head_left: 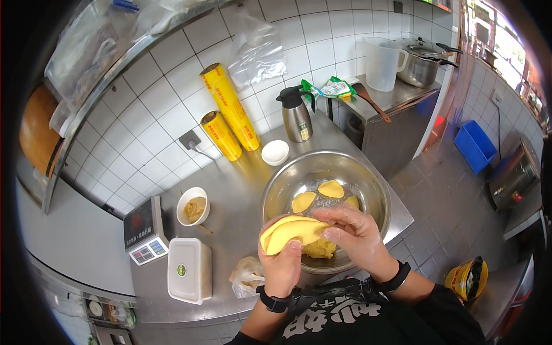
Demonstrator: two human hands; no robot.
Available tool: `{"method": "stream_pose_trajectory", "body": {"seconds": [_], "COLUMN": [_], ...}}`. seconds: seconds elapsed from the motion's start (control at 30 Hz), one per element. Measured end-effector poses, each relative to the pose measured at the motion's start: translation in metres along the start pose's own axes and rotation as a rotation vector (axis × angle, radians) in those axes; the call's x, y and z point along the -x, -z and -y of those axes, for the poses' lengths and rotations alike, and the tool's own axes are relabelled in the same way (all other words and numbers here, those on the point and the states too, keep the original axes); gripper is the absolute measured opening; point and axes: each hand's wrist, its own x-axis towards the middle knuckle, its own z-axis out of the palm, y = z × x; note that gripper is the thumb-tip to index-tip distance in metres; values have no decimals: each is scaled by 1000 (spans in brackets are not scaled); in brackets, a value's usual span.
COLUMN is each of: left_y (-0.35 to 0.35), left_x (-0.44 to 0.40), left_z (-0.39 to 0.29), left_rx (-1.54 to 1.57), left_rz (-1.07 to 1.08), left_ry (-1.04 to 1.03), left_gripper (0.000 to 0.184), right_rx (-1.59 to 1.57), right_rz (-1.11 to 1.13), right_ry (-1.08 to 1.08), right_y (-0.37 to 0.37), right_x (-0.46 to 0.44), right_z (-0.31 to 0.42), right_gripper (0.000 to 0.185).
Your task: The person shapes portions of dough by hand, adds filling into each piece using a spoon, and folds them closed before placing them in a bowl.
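Note:
A folded piece of yellow dough (286,234) lies across the fingers of my left hand (280,271), with the thumb pressing on its near side. My right hand (357,234) pinches the right end of this piece between thumb and fingers, and flour whitens its skin. Both hands are over the near left part of a large steel mixing bowl (372,187). Inside the bowl are flat yellow dough pieces (303,202) and some loose flour. A rougher lump of dough (319,249) shows below my hands, partly hidden by them.
Left on the steel table (230,198) stand a digital scale (144,230), a lidded container (188,270), a bowl of brownish filling (194,208) and a plastic bag (247,276). Behind are yellow film rolls (230,109), a white bowl (275,153) and a vacuum jug (296,118).

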Motion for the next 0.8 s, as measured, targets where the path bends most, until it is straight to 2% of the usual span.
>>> {"method": "stream_pose_trajectory", "body": {"seconds": [0.07, 0.17, 0.27, 0.33, 0.47, 0.57, 0.8], "left_y": [0, 1, 0, -1, -4, 0, -7], "left_x": [0, 0, -2, -2, -1, -1, -6], "left_z": [1, 3, -1, -5, -6, -10, -26], "left_rx": [-8, 1, 29, 39, -137, -224, -344], "left_rz": [12, 22, 28, 47, 77, 88, 171], "left_ry": [-10, -15, 2, 33, -55, -25, -12], "left_gripper": [52, 53, 54, 54, 49, 50, 62], "right_rx": [118, 145, 46, 127, 389, 437, 341], "right_rz": [72, 52, 35, 47, 115, 111, 148], "right_ry": [14, 38, 77, 148, 297, 222, 242], "right_y": [10, 8, 3, 4, 7, 8, 7], "right_x": [1, 1, -2, -6, -11, -7, -13], "right_z": [-9, -9, 1, 2, 6, 10, 15], "right_gripper": [32, 34, 31, 30, 30, 30, 26]}}
